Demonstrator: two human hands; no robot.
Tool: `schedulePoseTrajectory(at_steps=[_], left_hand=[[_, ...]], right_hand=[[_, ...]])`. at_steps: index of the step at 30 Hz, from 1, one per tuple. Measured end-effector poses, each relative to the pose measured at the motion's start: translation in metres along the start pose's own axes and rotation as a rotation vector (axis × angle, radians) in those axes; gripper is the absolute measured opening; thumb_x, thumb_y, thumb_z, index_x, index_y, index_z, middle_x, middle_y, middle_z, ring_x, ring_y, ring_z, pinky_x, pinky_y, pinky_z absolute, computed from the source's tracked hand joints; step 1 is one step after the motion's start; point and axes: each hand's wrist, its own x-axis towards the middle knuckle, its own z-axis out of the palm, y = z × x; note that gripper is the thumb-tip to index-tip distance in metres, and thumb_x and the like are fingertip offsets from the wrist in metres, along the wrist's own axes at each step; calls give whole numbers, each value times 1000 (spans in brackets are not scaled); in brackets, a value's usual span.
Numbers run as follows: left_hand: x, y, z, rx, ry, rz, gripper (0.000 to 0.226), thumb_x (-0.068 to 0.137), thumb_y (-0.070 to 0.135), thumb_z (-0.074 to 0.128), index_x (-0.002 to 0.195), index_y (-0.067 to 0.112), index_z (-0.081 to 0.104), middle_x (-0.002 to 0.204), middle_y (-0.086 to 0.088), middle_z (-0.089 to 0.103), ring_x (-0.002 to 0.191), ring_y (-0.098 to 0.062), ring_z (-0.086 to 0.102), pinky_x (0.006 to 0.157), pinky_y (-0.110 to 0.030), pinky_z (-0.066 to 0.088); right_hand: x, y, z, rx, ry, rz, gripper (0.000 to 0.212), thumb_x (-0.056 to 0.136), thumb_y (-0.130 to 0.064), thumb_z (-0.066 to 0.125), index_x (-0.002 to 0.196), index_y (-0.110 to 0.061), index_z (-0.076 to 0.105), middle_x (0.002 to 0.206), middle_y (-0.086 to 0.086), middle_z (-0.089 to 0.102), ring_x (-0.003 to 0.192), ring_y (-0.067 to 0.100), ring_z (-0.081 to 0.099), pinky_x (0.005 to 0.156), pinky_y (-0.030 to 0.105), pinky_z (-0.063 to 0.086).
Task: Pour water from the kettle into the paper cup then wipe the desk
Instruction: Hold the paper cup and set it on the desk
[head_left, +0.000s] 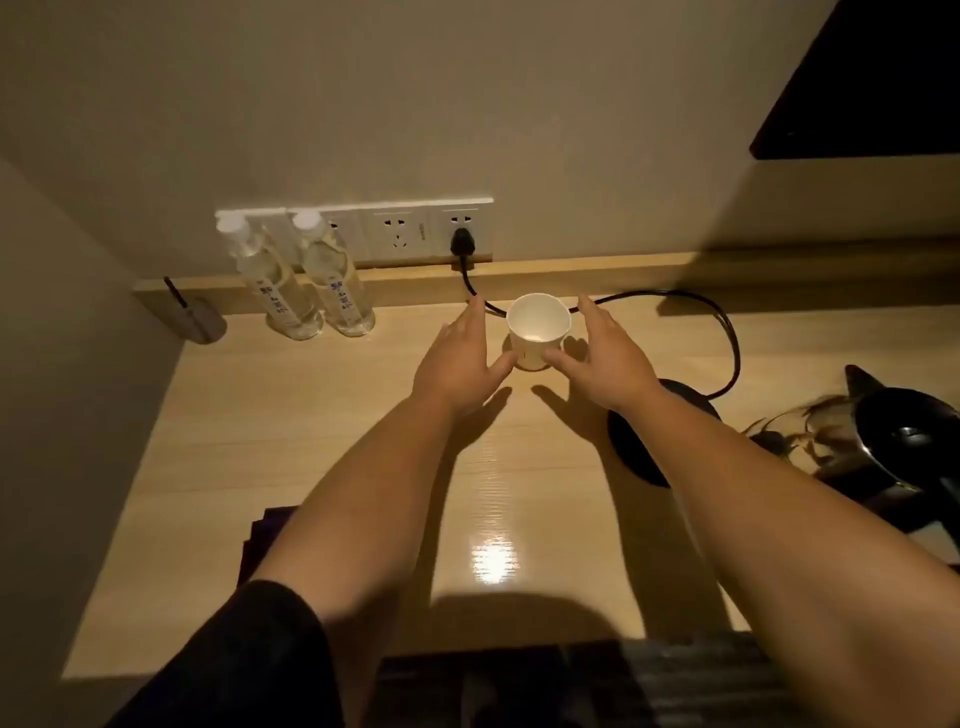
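Two hands of mine reach toward the centre of the frame, one on each side of the paper cup (537, 330). My left hand (460, 358) has its fingers spread flat and its thumb tip touching, or just short of, the cup's lower left side; I cannot tell which. My right hand (597, 358) is spread the same way, thumb against the cup's lower right side, fingers pointing up past its rim. Neither grip has closed around the cup; both are wide apart, palms down.

The one cup stands upright on the desk (322, 441), just below the back ledge, its open mouth showing a white inside.

The one kettle (893, 447), dark and glassy, sits at the right edge of the frame, well apart from both hands. Its single round black base (639, 441) lies on the desk under my right forearm, and one black cord (727, 338) loops from it behind the cup up to a plug (460, 241) in the white socket strip (400, 231) on the wall.

Two clear bottles (311, 280) with white caps stand side by side in the upper left, each with a pale label whose printing is too small to read. A dark cloth (260, 540) shows at the lower left, partly hidden by my left arm.
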Motion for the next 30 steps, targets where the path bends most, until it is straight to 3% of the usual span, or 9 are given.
schedulePoseTrajectory(at_steps=[5, 10, 16, 26, 30], left_hand=[[20, -7, 30, -194, -70, -69, 85, 91, 47, 58, 154, 22, 6, 158, -3, 25, 140, -24, 32, 106, -40, 35], [30, -5, 44, -295, -62, -58, 73, 93, 40, 59, 152, 24, 20, 151, -1, 40, 135, -23, 40, 102, -36, 38], [12, 5, 45, -397, -16, -23, 58, 94, 24, 59, 145, 21, 34, 140, -2, 52, 126, -20, 48, 93, -27, 37], [-69, 36, 39, -382, -27, -22, 57, 94, 26, 60, 145, 19, 34, 140, -3, 53, 125, -21, 50, 91, -28, 39], [-112, 44, 46, -372, 3, -34, 57, 95, 27, 59, 145, 19, 34, 141, -4, 52, 126, -22, 50, 92, -29, 39]], right_hand=[[14, 17, 18, 227, -115, 108, 100, 77, -53, 70, 150, -29, 6, 156, -3, 27, 138, 24, 29, 101, 39, 31], [25, 20, 26, 423, -117, 82, 78, 77, -37, 74, 142, -28, 33, 139, -4, 47, 125, 15, 43, 95, 31, 37], [13, 16, 27, 447, -87, 82, 62, 78, -30, 74, 132, -26, 44, 122, -9, 54, 111, 11, 50, 82, 24, 39], [-74, 12, 4, 471, -107, 85, 64, 80, -26, 73, 136, -22, 41, 131, 1, 54, 118, 17, 50, 96, 36, 43], [-112, 13, 1, 444, -140, 53, 65, 81, -27, 73, 137, -22, 39, 133, 1, 53, 118, 16, 49, 92, 31, 42]])
